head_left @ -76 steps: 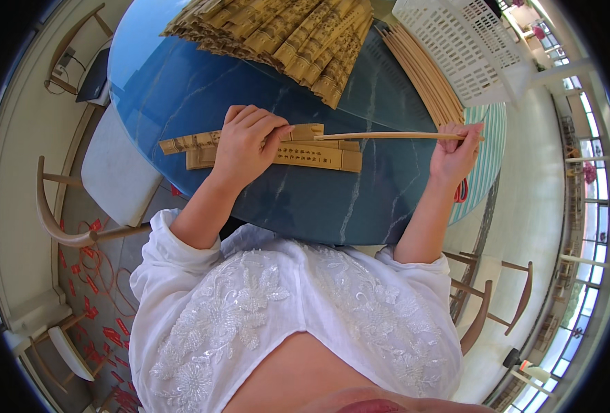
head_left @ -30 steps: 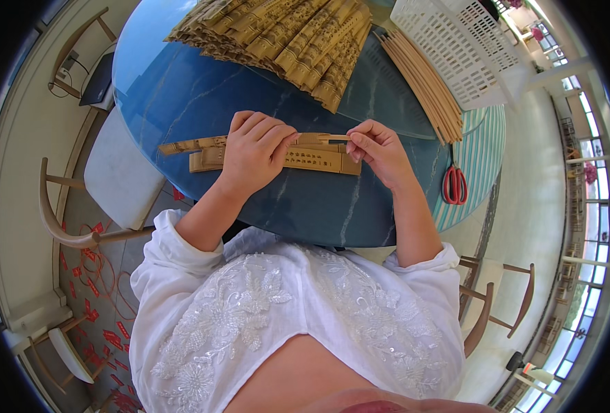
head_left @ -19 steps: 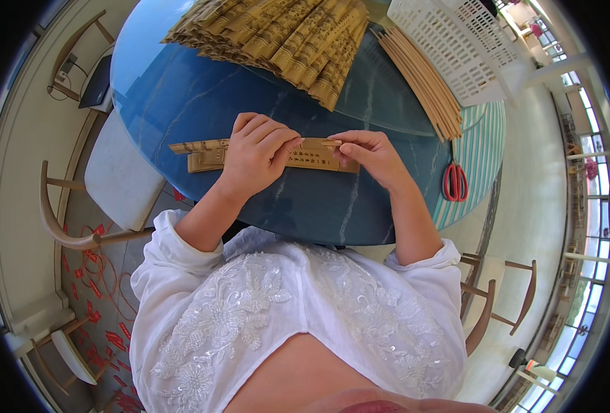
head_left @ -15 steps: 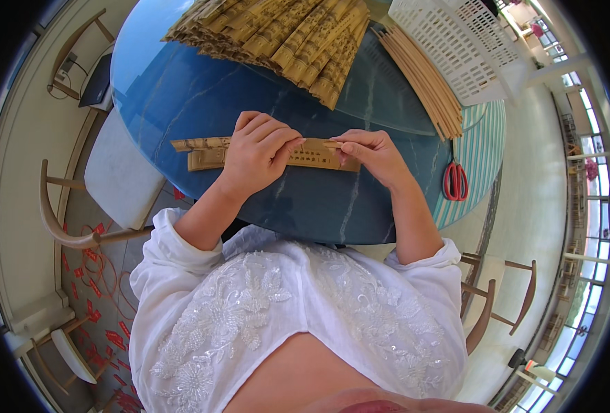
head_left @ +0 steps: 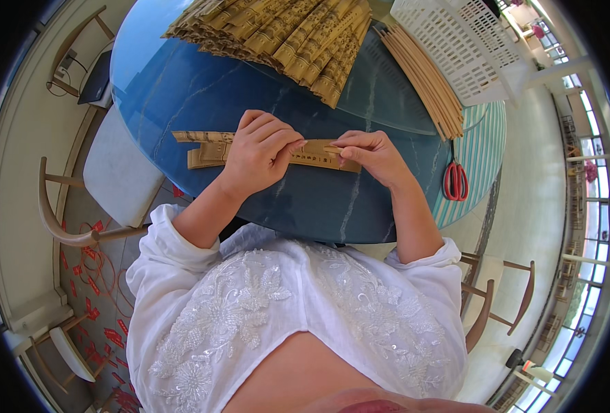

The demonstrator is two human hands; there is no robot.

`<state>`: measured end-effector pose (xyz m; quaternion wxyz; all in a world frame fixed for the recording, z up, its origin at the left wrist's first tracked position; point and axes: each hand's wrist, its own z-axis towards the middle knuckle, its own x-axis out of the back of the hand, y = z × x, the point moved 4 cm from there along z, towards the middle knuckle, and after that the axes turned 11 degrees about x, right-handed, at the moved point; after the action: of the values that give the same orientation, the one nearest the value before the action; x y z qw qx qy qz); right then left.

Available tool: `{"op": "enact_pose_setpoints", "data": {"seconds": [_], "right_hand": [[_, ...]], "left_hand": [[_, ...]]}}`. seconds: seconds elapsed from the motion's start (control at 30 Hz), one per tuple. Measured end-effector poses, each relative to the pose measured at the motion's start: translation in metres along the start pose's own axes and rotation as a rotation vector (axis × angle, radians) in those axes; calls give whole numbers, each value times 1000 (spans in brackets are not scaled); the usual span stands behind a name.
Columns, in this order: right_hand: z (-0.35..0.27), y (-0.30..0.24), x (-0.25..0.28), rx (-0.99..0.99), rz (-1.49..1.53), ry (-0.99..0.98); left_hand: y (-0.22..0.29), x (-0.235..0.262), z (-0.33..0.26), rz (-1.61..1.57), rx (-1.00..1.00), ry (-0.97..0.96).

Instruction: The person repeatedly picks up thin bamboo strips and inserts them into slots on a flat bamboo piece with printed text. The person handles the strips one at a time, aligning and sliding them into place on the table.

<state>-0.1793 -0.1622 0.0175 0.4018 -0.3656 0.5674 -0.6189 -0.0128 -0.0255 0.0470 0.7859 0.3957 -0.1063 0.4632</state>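
Near the front edge of the table my left hand (head_left: 260, 153) is closed round a narrow bamboo-patterned strip (head_left: 201, 137), whose dark-marked end sticks out to the left. Fingers and thumb hide the strip's middle. To the right, my right hand (head_left: 373, 155) pinches a small light-brown end between thumb and fingertips; whether it belongs to the same strip I cannot tell. Beneath both hands lies a flat tan band (head_left: 312, 155) with dark markings, partly covered by them.
A large pile of bamboo-patterned strips (head_left: 284, 41) covers the far part of the dark blue round table (head_left: 298, 213). Thin wooden sticks (head_left: 422, 79) lie beside a white plastic basket (head_left: 466, 51). Red-handled scissors (head_left: 455, 181) rest on a ribbed pale-blue surface at the right.
The left end of the patterned strip has lifted slightly away from the tan band, showing more of the band under it. Both hands stay almost where they were.
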Motion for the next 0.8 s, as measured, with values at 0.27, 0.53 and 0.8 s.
{"op": "enact_pose_setpoints", "data": {"seconds": [0.27, 0.53, 0.8], "right_hand": [[1, -1, -5, -10, -66, -7], [-2, -9, -11, -5, -50, 31], [-6, -5, 31, 113, 110, 277]], "left_hand": [[1, -3, -1, 4, -14, -6], [2, -5, -1, 57, -7, -5], [-12, 13, 4, 204, 100, 133]]}}
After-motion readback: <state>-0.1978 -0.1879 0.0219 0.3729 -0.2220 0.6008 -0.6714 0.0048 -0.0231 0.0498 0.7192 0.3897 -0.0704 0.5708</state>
